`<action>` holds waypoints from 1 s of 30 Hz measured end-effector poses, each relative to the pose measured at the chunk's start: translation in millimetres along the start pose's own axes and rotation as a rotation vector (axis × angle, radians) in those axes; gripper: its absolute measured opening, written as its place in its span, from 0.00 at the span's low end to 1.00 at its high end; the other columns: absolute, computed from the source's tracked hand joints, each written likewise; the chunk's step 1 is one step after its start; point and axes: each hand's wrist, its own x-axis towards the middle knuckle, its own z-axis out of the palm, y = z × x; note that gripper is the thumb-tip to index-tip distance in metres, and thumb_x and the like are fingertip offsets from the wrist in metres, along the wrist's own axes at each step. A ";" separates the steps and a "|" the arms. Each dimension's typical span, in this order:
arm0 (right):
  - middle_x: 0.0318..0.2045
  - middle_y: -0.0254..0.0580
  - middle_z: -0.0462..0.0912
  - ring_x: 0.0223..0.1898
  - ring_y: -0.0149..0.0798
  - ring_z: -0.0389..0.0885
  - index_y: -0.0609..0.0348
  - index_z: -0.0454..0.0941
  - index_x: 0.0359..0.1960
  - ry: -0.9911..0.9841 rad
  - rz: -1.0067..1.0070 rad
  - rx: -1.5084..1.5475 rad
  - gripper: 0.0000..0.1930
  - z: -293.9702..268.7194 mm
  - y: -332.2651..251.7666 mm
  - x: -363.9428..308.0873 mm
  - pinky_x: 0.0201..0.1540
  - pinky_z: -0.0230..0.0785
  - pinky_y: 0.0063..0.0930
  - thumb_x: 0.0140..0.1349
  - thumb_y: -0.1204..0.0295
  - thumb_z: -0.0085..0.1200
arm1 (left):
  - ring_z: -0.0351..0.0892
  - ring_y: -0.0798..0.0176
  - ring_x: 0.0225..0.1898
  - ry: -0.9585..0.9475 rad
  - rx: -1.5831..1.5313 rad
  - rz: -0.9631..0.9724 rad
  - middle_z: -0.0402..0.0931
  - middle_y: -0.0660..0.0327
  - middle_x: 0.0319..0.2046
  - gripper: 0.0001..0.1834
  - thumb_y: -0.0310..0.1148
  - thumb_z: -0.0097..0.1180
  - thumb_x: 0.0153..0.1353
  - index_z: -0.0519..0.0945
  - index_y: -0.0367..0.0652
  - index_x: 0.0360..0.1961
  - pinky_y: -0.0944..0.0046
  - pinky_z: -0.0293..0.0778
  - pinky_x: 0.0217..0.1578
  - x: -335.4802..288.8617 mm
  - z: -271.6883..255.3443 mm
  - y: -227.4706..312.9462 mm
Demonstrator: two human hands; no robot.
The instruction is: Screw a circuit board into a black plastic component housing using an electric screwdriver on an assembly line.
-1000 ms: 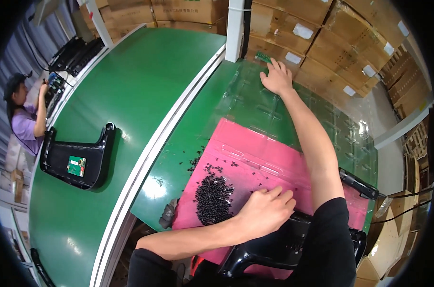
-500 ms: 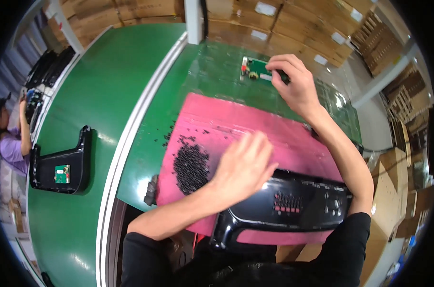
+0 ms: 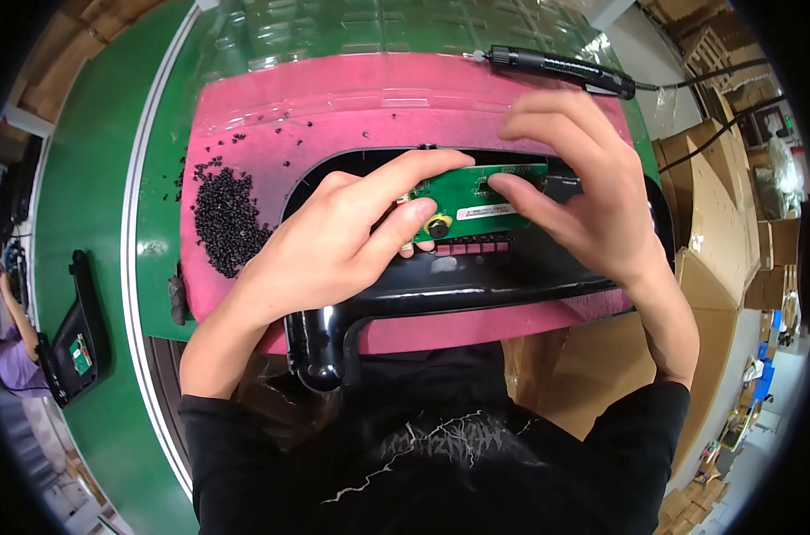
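A green circuit board, with a white label strip and a small round black part, is pinched at its left end by my left hand. It sits above the black plastic housing, which lies on the pink mat. My right hand is at the board's right end, thumb over its face and fingers spread apart. Whether that thumb touches the board, I cannot tell. Small slots in the housing show pink just below the board.
Left on the mat lies a heap of small black screws, with strays around it. A black electric screwdriver rests at the far right, its cable trailing right. Another housing with a board is on the left bench, near a person in purple.
The circuit board has come from the far side of the bench to above the housing. My left hand has moved from beside the screws onto it. My view has shifted.
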 end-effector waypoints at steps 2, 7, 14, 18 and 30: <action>0.37 0.44 0.82 0.38 0.46 0.83 0.60 0.79 0.39 -0.144 0.177 0.079 0.14 -1.3 0.9 -18.9 0.40 0.76 0.35 0.53 0.75 0.69 | 0.86 0.67 0.33 -0.073 -0.025 -0.063 0.84 0.56 0.38 0.19 0.27 0.47 0.73 0.72 0.38 0.63 0.66 0.82 0.39 -1.6 1.3 -1.1; 0.20 0.43 0.81 0.20 0.41 0.82 0.62 0.81 0.33 -0.139 0.363 0.163 0.05 -1.0 -20.6 -37.6 0.24 0.73 0.29 0.59 0.74 0.64 | 0.86 0.67 0.32 -0.065 -0.059 -0.061 0.84 0.57 0.39 0.18 0.27 0.47 0.73 0.74 0.37 0.61 0.68 0.83 0.34 -6.2 4.2 -6.5; 0.19 0.35 0.81 0.22 0.22 0.79 0.67 0.81 0.37 -0.190 0.771 0.634 0.05 -12.7 -36.4 -51.9 0.26 0.70 0.19 0.66 0.76 0.58 | 0.86 0.67 0.35 -0.146 -0.129 -0.069 0.84 0.56 0.42 0.22 0.22 0.60 0.63 0.76 0.35 0.59 0.69 0.81 0.31 -9.8 -9.4 -11.2; 0.23 0.33 0.83 0.26 0.19 0.78 0.68 0.80 0.38 -0.142 1.062 0.915 0.05 -13.3 -44.6 -57.4 0.29 0.69 0.15 0.69 0.77 0.56 | 0.82 0.67 0.40 -0.176 -0.049 0.056 0.82 0.57 0.48 0.48 0.28 0.83 0.32 0.77 0.38 0.61 0.70 0.82 0.31 -12.4 -12.3 -12.3; 0.18 0.35 0.79 0.22 0.23 0.78 0.66 0.77 0.34 -0.205 0.967 0.778 0.06 0.5 -46.2 -56.5 0.31 0.70 0.18 0.54 0.85 0.56 | 0.81 0.63 0.37 -0.233 0.146 -0.037 0.82 0.61 0.39 0.36 0.30 0.78 0.33 0.84 0.41 0.51 0.68 0.76 0.30 -12.3 -27.2 -15.6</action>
